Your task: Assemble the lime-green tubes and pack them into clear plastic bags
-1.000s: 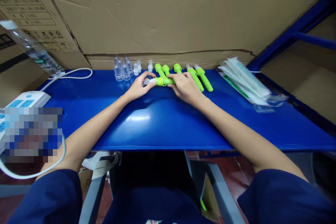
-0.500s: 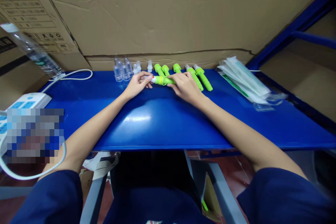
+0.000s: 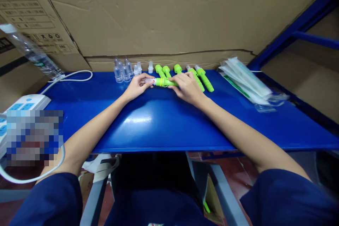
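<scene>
Here, over the blue table, your left hand pinches the clear tip of a green tube, your right hand clasped round its body; hold both squarely in line.

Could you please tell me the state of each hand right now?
Left hand: closed, holding the clear-tipped end of the green tube.
Right hand: closed, holding the green tube's other end.

Green tube in left grip and right grip above blue table, clear caps nearby.
</scene>
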### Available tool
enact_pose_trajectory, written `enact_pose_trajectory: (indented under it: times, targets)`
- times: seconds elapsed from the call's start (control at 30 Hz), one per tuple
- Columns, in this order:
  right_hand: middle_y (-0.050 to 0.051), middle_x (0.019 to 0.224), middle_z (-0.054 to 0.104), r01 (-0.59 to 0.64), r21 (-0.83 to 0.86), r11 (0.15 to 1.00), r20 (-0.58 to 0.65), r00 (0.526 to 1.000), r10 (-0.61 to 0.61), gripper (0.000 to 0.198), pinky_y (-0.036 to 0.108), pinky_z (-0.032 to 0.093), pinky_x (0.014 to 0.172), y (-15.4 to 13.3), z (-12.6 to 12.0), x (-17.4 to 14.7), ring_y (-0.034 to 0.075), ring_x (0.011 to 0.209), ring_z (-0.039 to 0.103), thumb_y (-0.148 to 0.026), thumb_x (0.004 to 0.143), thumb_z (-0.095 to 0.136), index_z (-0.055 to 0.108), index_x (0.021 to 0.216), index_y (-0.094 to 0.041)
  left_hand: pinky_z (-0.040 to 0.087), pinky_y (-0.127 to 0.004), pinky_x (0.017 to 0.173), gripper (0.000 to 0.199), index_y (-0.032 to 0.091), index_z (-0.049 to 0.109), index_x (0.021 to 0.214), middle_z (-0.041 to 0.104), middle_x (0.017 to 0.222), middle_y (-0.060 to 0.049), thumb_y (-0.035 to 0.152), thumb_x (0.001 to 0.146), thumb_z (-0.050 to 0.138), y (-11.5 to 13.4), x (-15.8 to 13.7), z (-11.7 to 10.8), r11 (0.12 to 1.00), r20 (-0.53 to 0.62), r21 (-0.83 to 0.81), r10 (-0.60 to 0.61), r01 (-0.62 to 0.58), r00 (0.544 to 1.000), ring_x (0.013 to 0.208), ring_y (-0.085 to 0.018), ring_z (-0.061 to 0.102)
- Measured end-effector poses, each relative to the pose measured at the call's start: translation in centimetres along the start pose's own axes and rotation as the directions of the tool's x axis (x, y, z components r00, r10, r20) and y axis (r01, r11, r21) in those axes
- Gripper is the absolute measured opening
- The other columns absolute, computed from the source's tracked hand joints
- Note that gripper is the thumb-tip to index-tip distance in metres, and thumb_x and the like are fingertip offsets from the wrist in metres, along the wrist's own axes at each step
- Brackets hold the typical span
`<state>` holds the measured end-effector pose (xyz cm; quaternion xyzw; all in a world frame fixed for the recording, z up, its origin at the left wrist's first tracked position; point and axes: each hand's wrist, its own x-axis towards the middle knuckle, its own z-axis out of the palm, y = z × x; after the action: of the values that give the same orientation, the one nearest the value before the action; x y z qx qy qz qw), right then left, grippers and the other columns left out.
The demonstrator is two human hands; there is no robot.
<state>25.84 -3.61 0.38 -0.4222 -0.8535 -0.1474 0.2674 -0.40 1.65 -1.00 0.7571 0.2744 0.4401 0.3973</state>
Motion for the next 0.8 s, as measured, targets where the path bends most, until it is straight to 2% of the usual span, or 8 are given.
enact_pose_trajectory:
  times: [0.2, 0.37, 0.57, 0.63, 0.8]
  targets:
    - [0.018, 0.107, 0.075, 0.047, -0.01, 0.999, -0.03, 0.998, -0.047, 0.03, 0.045, 0.04, 0.087, 0.1, 0.3, -0.4, 0.034, 0.1, 0.064, -0.03, 0.103, 0.048, 0.071, 0.113, -0.013, 0.063, -0.037, 0.087, 0.063, 0.012, 0.071, 0.109, 0.079, 0.1, -0.011, 0.069, 0.083, 0.076, 0.5, -0.3, 0.4, 0.999, -0.025, 0.037, 0.009, -0.008, 1.0, 0.084, -0.019, 0.076]
    - [0.018, 0.103, 0.075, 0.061, -0.012, 0.998, -0.076, 0.995, -0.062, 0.028, 0.044, 0.039, 0.085, 0.5, 0.6, -0.7, 0.033, 0.096, 0.064, -0.028, 0.103, 0.047, 0.07, 0.109, -0.014, 0.062, -0.036, 0.087, 0.054, 0.011, 0.071, 0.109, 0.08, 0.101, -0.013, 0.061, 0.088, 0.074, 0.7, -0.7, 1.0, 0.996, -0.019, 0.08, 0.05, -0.049, 0.999, 0.084, -0.02, 0.077]
    - [0.017, 0.1, 0.075, 0.034, 0.028, 0.999, -0.046, 0.998, -0.032, 0.028, 0.044, 0.04, 0.084, 0.7, 0.8, -0.8, 0.032, 0.093, 0.064, -0.027, 0.101, 0.047, 0.07, 0.11, -0.015, 0.059, -0.035, 0.088, 0.037, 0.014, 0.073, 0.106, 0.081, 0.111, -0.013, 0.048, 0.092, 0.071, 1.6, -1.0, 1.1, 0.965, -0.021, 0.239, 0.118, -0.109, 0.993, 0.092, -0.022, 0.076]
    - [0.017, 0.1, 0.076, 0.024, 0.048, 0.999, -0.03, 0.999, -0.023, 0.028, 0.045, 0.04, 0.084, 0.7, 0.7, -0.6, 0.032, 0.093, 0.065, -0.027, 0.1, 0.048, 0.071, 0.109, -0.014, 0.058, -0.035, 0.087, 0.034, 0.014, 0.073, 0.107, 0.081, 0.108, -0.012, 0.045, 0.094, 0.069, 1.9, -0.9, 1.0, 0.953, -0.011, 0.276, 0.135, -0.126, 0.991, 0.091, -0.022, 0.076]
    - [0.018, 0.107, 0.076, -0.045, 0.054, 0.998, 0.0, 0.999, 0.045, 0.032, 0.049, 0.039, 0.091, 0.4, -0.2, -0.1, 0.034, 0.1, 0.065, -0.03, 0.1, 0.05, 0.071, 0.119, -0.015, 0.059, -0.032, 0.084, 0.044, 0.015, 0.069, 0.113, 0.077, 0.106, -0.011, 0.054, 0.094, 0.067, 1.9, -0.4, 0.8, 0.968, -0.017, 0.217, 0.136, -0.129, 0.991, 0.091, -0.02, 0.074]
